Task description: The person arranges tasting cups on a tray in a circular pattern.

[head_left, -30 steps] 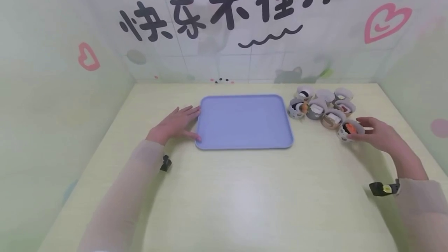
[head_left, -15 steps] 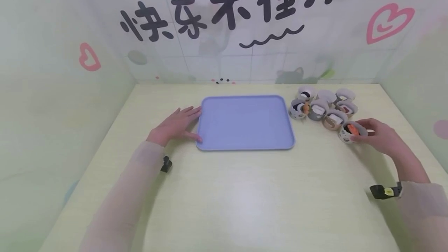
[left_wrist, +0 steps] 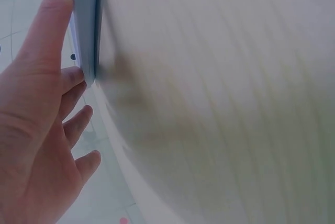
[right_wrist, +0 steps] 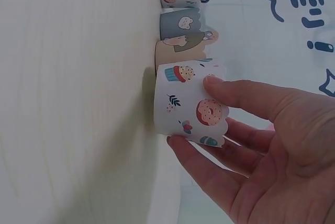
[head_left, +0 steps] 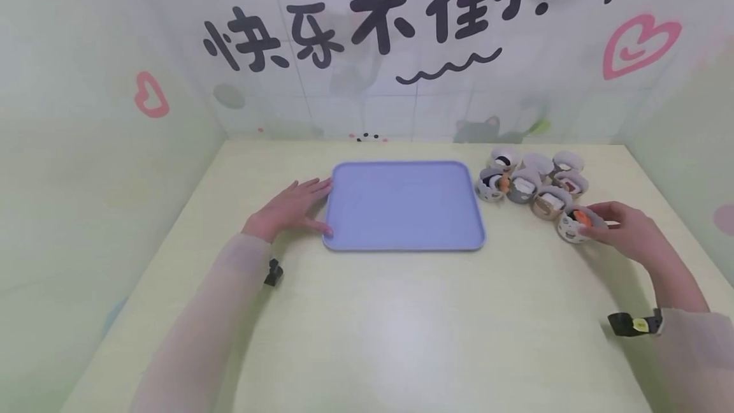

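Observation:
My left hand [head_left: 287,210] lies with spread fingers at the left side of a flat blue tray [head_left: 404,206]. Its thumb touches the tray's edge [left_wrist: 86,30] in the left wrist view, and the fingers reach toward the far corner. On the right, my right hand [head_left: 633,236] pinches a white paper cup [right_wrist: 180,103] printed with cupcakes and donuts, the thumb near its scalloped rim. Something orange and black [head_left: 582,217] sits inside that cup. The cup stands upright at the near end of a cluster of similar cups.
Beside the tray's right edge stand several more cups, among them a grey cup [head_left: 523,188], a tan cup [head_left: 547,206] and a patterned cup [head_left: 489,190], some holding small white or coloured items. Printed walls [head_left: 367,110] enclose the pale wooden table [head_left: 390,317] at back and sides.
The head view has tilted up slightly, so the scene sits a little lower in it. Both hands keep their places, the left at the tray and the right on the paper cup.

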`<state>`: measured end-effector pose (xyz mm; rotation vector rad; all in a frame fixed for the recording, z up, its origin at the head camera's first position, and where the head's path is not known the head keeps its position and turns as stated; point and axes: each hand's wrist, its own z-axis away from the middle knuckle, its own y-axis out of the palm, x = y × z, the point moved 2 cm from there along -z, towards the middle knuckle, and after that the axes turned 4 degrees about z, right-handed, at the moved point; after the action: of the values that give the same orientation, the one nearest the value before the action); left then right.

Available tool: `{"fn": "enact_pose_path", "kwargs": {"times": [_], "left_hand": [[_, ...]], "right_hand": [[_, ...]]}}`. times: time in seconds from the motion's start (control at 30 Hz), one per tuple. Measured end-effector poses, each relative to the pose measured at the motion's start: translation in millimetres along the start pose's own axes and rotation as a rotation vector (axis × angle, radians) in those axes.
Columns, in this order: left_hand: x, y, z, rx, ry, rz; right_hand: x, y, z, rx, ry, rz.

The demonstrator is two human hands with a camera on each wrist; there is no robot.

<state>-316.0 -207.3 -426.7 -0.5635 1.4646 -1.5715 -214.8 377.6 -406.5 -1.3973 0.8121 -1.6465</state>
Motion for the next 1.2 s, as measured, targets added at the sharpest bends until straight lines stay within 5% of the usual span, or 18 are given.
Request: {"fn": "enact_pose_path", "kwargs": {"times": [0.47,1.2], "left_hand": [[-2.4,1.7,2.8,-0.004,0.008,-0.024],[-2.8,-2.1,3.5,0.003,0.008,-0.048]], "right_hand": [[3.7,-14.5,10.5,-0.052,-0.012,0.014],[40.7,-29.2,11.5,-0.072,-0.037,0.016]]}}
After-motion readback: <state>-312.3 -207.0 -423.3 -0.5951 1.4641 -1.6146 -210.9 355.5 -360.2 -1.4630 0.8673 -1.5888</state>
